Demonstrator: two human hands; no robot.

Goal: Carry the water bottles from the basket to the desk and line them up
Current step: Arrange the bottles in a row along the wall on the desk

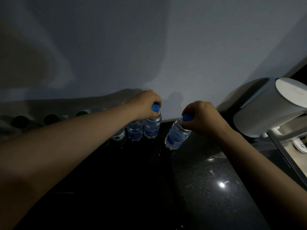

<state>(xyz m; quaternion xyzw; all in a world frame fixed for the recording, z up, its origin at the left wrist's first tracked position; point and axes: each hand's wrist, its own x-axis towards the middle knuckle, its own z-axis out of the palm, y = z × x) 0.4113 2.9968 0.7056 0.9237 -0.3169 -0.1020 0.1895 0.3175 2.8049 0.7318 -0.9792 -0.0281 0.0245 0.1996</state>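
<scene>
Upright bottle (152, 128) ends row on black desk (207, 193); tilted bottle (177, 136) beside; blue caps.

- 3 clear water bottles with blue labels, mid-frame: left upright bottle (135, 131), right upright bottle (152, 128), tilted bottle (176, 136)
- 2 blue caps (155, 107), (186, 117)
- 1 dark-and-white-label bottle (118, 137)
- 3 dark round tops (20, 121), (51, 119), (82, 113), middle left, too dim to name
- 2 hands: left hand (146, 103), right hand (201, 117)
- 1 white cylinder (265, 110), right edge
</scene>
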